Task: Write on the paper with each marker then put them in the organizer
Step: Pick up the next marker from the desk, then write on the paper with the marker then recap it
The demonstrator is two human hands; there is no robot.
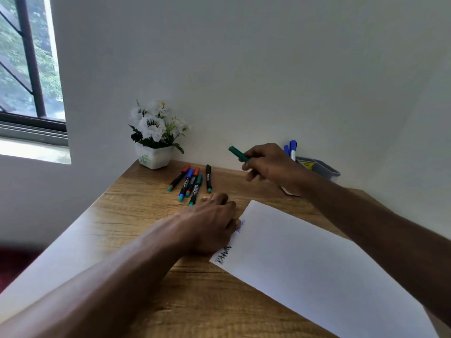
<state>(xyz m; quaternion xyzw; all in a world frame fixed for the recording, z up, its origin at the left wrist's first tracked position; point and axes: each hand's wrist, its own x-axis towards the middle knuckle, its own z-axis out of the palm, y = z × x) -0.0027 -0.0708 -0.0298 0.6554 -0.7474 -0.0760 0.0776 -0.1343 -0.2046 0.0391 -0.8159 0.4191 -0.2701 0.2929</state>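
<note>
A counter point(207, 301) of brown wood-grain laminate, with dark streaks along its length, is seen nearest. A smooth white rectangular sheet of paper point(317, 264) is laid flat on it at an angle, towards the right. A word in thick black letters point(223, 256) is written along the paper's left edge, and thinner blue writing point(240, 226) is seen further along the same edge.

The left hand point(210, 225) is laid palm down on the counter at that edge, partly over the blue writing, with its fingers relaxed and close together and nothing gripped.

Just beyond its fingertips, five slim cylindrical markers point(192, 184) are laid flat on the wood, side by side and nearly parallel. Their barrels are dark and their end plugs teal; two are capped red, one blue, one green and one black.

To the right of them, above the counter, the right hand point(271, 164) is held with its fingers curled round a green marker point(238, 153), whose free end is pointed up and to the left.

Behind this hand, a grey plastic organizer point(322, 169) with straight walls is set near the wall, and two blue markers point(292, 150) are stood upright in it.

At the far left corner, a glossy white square pot point(153, 157) of white flowers point(152, 123) with dark green leaves is placed. A plain matt white wall point(268, 69) is seen behind, and a dark-framed window point(29, 69) at the left.
</note>
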